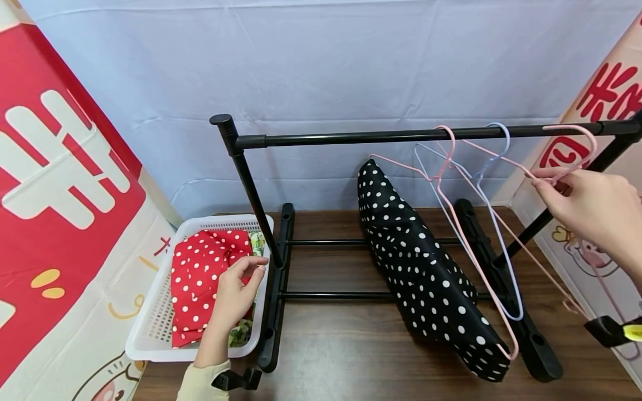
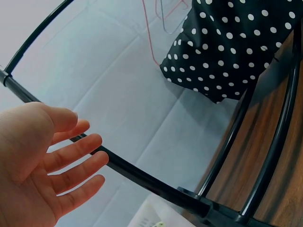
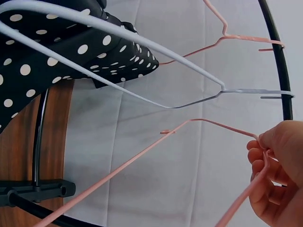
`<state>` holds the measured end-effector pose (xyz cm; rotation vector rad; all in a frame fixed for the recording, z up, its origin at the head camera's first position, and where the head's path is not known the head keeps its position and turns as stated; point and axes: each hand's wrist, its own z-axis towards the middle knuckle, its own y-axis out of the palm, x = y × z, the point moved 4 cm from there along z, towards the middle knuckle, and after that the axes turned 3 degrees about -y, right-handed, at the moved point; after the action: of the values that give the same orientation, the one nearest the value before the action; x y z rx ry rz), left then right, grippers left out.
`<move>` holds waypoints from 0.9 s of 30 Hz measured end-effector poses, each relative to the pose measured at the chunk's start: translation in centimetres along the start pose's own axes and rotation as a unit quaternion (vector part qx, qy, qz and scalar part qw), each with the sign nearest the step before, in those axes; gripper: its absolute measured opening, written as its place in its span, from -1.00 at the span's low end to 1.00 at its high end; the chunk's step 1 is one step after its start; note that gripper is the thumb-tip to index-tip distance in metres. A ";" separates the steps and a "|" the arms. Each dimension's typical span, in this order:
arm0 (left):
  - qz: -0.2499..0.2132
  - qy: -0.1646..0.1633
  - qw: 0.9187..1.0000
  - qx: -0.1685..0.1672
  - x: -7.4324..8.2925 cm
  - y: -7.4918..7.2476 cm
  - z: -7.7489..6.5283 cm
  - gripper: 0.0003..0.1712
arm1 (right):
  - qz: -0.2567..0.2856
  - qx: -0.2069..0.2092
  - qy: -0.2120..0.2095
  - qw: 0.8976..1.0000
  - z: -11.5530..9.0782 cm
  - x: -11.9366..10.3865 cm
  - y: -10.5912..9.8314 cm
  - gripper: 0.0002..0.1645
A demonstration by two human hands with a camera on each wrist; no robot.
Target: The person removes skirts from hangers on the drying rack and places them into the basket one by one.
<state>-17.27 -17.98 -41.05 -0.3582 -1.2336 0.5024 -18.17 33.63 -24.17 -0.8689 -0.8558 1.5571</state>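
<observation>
At the right end of the rack's black rail (image 1: 351, 137), my right hand (image 1: 597, 200) pinches a bare pink hanger just below its hook; the right wrist view shows thumb and fingers on the neck of this pink hanger (image 3: 142, 152). Beside it a bare light-blue hanger (image 3: 156, 47) hangs on the rail. Further left, a black cloth with white dots (image 1: 416, 267) drapes from another pink hanger (image 1: 452, 146). My left hand (image 1: 236, 292) hovers over a white basket (image 1: 165, 354), fingers loosely bent and holding nothing, above a red cloth with white dots (image 1: 200, 278).
Green patterned cloth (image 1: 241, 333) shows at the basket's right side. The rack's left foot (image 1: 273, 328) stands right against the basket, and its lower bars (image 1: 326, 296) cross the wooden tabletop (image 1: 331, 345). A pale cloth backdrop (image 1: 311, 61) hangs behind, with printed panels at both sides.
</observation>
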 end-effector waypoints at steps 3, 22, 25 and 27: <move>-0.003 0.002 1.000 0.003 -0.1 0.0 0.1 -0.80 | -0.008 -0.003 0.001 1.000 0.4 -0.1 0.1 -0.52; -0.011 -0.011 1.000 -0.001 1.7 0.1 0.2 -0.81 | 0.024 -0.024 -0.017 0.999 3.0 -0.4 2.1 -0.57; -0.015 -0.010 1.000 0.001 0.2 0.3 0.4 -0.81 | 0.030 -0.035 -0.017 0.999 3.2 -0.4 2.5 -0.56; -0.015 -0.010 1.000 0.001 0.2 0.3 0.4 -0.81 | 0.030 -0.043 -0.014 0.999 3.3 -0.4 2.7 -0.54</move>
<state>-17.68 -17.63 -40.91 -0.3322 -1.2556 0.4819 -22.27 32.64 -24.98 -0.9435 -0.9304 1.5965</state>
